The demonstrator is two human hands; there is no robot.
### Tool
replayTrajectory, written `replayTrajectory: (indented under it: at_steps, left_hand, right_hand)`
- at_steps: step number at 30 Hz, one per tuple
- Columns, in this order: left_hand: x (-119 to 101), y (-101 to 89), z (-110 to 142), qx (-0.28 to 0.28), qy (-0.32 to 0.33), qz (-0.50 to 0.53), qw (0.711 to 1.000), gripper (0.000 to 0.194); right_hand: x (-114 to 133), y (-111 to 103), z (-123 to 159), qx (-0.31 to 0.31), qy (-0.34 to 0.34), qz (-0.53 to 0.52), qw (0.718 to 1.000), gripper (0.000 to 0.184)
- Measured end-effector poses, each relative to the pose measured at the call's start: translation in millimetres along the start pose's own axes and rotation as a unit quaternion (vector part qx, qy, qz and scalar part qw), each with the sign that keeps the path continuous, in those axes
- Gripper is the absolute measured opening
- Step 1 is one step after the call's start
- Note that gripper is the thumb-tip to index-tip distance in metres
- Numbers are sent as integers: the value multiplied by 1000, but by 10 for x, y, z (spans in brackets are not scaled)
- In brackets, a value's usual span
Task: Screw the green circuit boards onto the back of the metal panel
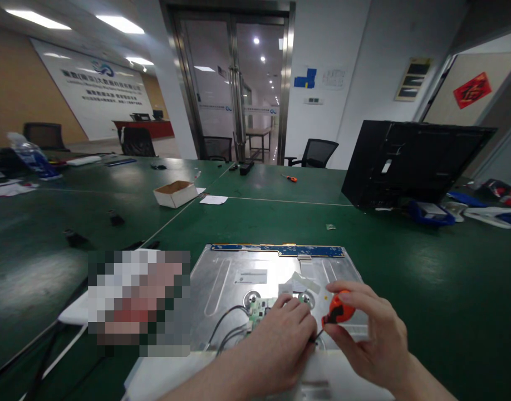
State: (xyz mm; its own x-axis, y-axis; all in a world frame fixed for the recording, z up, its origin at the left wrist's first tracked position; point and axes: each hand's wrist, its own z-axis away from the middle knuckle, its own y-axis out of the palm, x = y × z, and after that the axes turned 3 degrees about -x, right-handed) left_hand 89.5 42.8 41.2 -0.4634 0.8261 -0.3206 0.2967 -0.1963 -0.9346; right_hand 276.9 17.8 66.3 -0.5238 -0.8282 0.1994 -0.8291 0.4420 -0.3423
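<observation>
My right hand (374, 331) holds an orange-and-black screwdriver (341, 307) by its handle, between thumb and fingers. Its thin shaft slants down and left towards a spot beside my left hand (286, 331). The fingers of that left hand are curled over a green circuit board (261, 307), close to the shaft's tip; what they pinch, if anything, is hidden. Under both hands lies a silver metal display panel (226, 284), back side up, with a blue board strip (255, 249) along its far edge. Black cables (224, 326) run from the circuit board's left side.
A large black monitor (414, 161) stands at the right on the green table (280, 220). Farther back lie an open cardboard box (176, 195), white paper (214, 199) and another orange screwdriver (289, 178). A pixelated patch covers something left of the panel.
</observation>
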Motion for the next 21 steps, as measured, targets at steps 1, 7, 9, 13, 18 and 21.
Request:
replayTrajectory:
  at_steps: [1,7,9,13,18,21]
  left_hand:
    - [-3,-10,-1,1,-1,0,1000,16]
    - [-2,-27,-3,4,-5,-1,1000,11]
    - [8,-6,-5,0,-1,0,1000,13]
    - [26,38,-4,-14,4,-11,1000,17]
    - [22,37,5,-17,4,-12,1000,19]
    - [20,26,10,-11,2,-5,1000,16]
  right_hand:
    - [-4,14,7,-10,10,-17,1000,39]
    - [-21,52,39,-15,25,-55,998,49]
    - [-23,40,34,-5,12,-37,999,48]
    - [-20,3,23,19,-5,25,1000,43]
    - [-11,-22,25,48,3,10,999,48]
    - [-14,2,37,29,14,-42,999,52]
